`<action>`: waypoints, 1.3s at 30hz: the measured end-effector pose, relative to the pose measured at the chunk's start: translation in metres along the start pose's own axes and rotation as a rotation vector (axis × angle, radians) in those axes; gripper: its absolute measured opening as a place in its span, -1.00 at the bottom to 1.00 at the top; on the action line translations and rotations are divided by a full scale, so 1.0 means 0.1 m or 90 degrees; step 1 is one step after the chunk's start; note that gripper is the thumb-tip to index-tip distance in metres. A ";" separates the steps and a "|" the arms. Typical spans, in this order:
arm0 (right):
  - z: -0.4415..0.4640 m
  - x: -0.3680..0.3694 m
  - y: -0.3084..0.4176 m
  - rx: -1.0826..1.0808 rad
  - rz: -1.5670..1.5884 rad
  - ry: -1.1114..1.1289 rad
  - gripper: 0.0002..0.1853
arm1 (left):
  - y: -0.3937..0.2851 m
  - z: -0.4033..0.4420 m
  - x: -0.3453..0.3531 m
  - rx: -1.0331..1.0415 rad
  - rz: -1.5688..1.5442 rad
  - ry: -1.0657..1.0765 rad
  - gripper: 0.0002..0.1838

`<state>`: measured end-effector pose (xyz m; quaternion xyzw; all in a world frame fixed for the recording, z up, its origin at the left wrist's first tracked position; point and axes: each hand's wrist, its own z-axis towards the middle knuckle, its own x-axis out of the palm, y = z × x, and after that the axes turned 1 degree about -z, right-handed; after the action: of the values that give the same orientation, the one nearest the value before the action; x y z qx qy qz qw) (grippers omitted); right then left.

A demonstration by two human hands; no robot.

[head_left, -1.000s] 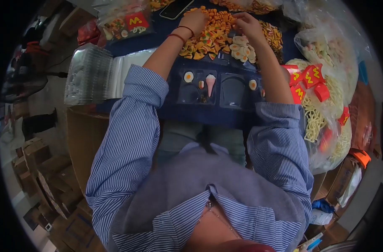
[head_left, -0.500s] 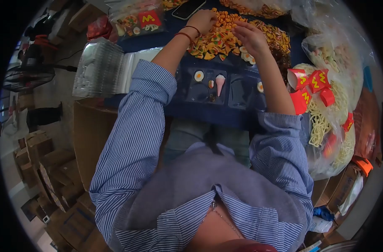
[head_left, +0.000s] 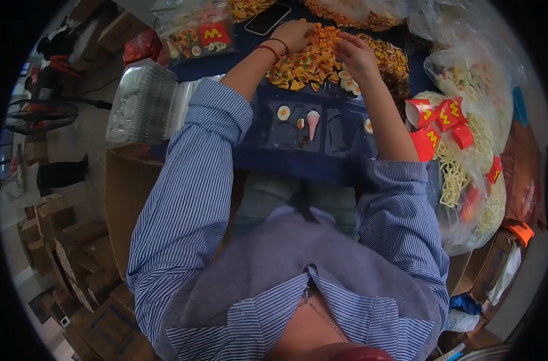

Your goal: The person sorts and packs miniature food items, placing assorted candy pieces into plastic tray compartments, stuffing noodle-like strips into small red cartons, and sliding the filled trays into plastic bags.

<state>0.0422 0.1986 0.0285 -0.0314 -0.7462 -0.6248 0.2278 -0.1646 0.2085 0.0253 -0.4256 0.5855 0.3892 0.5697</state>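
My left hand (head_left: 296,36) reaches to the far side of a heap of small orange and yellow pieces (head_left: 313,63); its fingers are bent together at the heap, and what they hold, if anything, is hidden. Across from it, my right hand (head_left: 357,58) hovers at the heap's right side with fingers stretched and a little apart. Below the heap lies a clear plastic tray (head_left: 274,139) with compartments, holding a miniature fried egg (head_left: 283,113), a pink ice-cream cone (head_left: 312,125) and a small red-and-white piece (head_left: 300,124). Another fried egg (head_left: 368,126) shows beside my right forearm.
Stacked clear trays (head_left: 140,105) stand at the left. Behind them is a bag of miniature food (head_left: 193,39), with a phone (head_left: 268,19) farther back. Red fries boxes (head_left: 450,114) and cream-coloured strands (head_left: 453,177) lie on bags at the right. Brown pieces (head_left: 398,87) sit beside the heap.
Both hands stay at the heap, with slight shifts of the fingers. My right hand's fingers are a little more bent. The whole view has shifted slightly.
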 end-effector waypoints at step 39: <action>0.41 -1.16 -0.48 -0.036 -1.117 0.073 -0.54 | -1.24 -2.15 0.11 -0.072 -0.490 -0.407 -0.79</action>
<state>0.1177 0.2546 -0.0643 0.5787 -0.4731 -0.5936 -0.2983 -0.1202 -0.0353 0.0283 -0.5000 0.1601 0.2928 0.7991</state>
